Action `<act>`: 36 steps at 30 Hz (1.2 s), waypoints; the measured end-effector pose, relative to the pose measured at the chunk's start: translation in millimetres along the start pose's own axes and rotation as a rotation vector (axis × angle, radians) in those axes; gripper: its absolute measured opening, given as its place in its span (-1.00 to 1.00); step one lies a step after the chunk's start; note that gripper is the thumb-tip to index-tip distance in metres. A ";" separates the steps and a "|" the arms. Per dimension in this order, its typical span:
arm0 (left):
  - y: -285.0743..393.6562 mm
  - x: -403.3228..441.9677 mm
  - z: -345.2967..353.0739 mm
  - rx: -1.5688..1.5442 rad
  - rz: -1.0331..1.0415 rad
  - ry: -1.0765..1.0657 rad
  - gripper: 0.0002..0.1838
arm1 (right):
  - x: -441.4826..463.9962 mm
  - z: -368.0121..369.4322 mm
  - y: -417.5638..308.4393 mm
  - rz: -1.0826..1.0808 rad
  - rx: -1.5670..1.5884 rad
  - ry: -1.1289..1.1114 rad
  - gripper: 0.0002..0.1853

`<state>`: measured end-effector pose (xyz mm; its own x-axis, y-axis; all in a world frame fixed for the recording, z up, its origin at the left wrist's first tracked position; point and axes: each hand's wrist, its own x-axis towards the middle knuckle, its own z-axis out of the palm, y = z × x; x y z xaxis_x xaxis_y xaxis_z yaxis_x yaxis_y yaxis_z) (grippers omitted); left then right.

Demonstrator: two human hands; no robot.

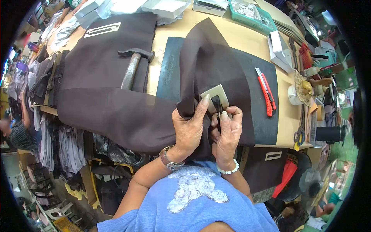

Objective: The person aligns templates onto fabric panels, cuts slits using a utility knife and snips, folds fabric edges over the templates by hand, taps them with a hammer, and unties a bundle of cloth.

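Observation:
My left hand (188, 129) is closed on a folded dark brown sheet (216, 58), its thumb pressing the lower left edge of a pale, square-cornered plate (219, 92). My right hand (228, 133) pinches a narrow black piece (216, 102) between thumb and fingers, over the middle of that plate. Whether the black piece is a strip or a tool I cannot make out. Part of the plate and the sheet's lower edge are hidden behind my fingers. Under the sheet lies a dark cutting mat (167, 73).
A hammer (133, 67) rests on more brown sheets (92, 73) at left. On the mat's right side lies a red utility knife (266, 92). Scissors (298, 139) sit near the table's right edge. A green tray (251, 15) and white boxes (280, 50) stand farther back.

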<state>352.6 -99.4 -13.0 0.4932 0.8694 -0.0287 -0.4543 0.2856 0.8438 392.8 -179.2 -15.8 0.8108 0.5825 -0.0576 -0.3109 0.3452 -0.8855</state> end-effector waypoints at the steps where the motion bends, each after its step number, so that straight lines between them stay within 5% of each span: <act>1: 0.4 -0.2 0.7 0.000 -0.002 0.002 -0.80 | 0.4 0.1 0.1 0.004 0.007 0.005 -0.80; 13: -3.8 13.0 -7.9 0.055 -0.085 -0.051 -0.83 | 0.6 -5.2 -16.2 0.118 0.035 0.046 -0.78; 16: 8.8 17.6 -5.0 0.047 -0.157 -0.105 -0.88 | 6.5 -23.6 -19.2 -0.293 -0.270 -0.120 -0.63; 17: 12.3 18.2 -5.3 0.059 -0.167 -0.141 -0.89 | 11.7 -30.7 -27.1 -0.450 -0.695 -0.114 -0.54; 20: 19.5 19.3 -7.9 0.104 -0.182 -0.246 -0.88 | 32.0 -30.6 -53.0 -0.840 -1.237 -0.329 -0.52; 28: 25.6 18.0 -12.9 0.223 -0.130 -0.438 -0.89 | 55.7 -18.9 -64.1 -1.072 -1.314 -0.501 -0.64; 34: 21.8 20.8 -19.3 0.170 -0.151 -0.484 -0.84 | 59.0 -9.1 -58.1 -0.771 -1.146 -0.383 -0.68; 36: 21.5 19.3 -18.6 0.135 -0.240 -0.480 -0.82 | 61.0 -1.2 -56.8 -0.505 -1.029 -0.303 -0.81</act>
<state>338.5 -69.0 -5.4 0.8682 0.4961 -0.0081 -0.2039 0.3715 0.9058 460.5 -164.1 30.4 0.5339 0.7484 0.3935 0.6677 -0.0876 -0.7393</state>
